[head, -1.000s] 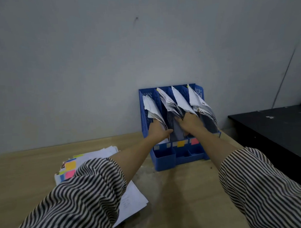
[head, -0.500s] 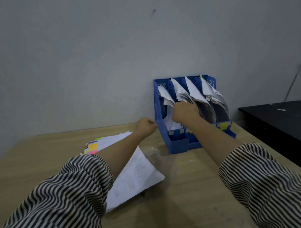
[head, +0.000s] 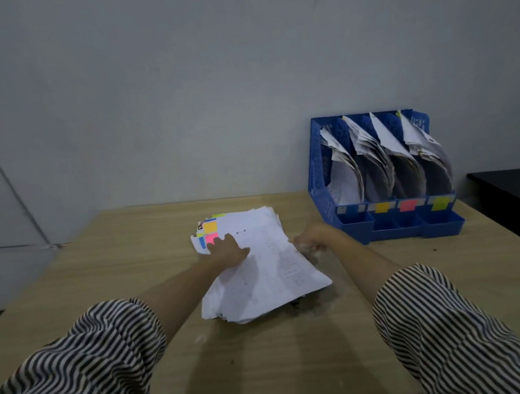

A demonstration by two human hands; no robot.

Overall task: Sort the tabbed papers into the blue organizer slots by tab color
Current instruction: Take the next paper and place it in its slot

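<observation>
A stack of white tabbed papers (head: 270,273) lies on the wooden table, with orange, pink, blue and green tabs sticking out at its far left corner. My left hand (head: 225,251) rests flat on the stack, fingers beside the pink tab (head: 210,237). My right hand (head: 312,239) is at the stack's right edge, blurred, so its grip is unclear. The blue organizer (head: 316,165) stands against the wall at the right. Each of its slots is full of curled papers, and their fronts are labelled blue, orange, pink and yellow-green.
A black table (head: 506,194) adjoins the wooden table (head: 137,274) on the right, just past the organizer. A grey wall runs close behind. A pale cabinet or door (head: 9,235) stands at the far left.
Both hands have pulled back from the organizer slots to the paper stack. My view has swung left, so the organizer now sits at the right.
</observation>
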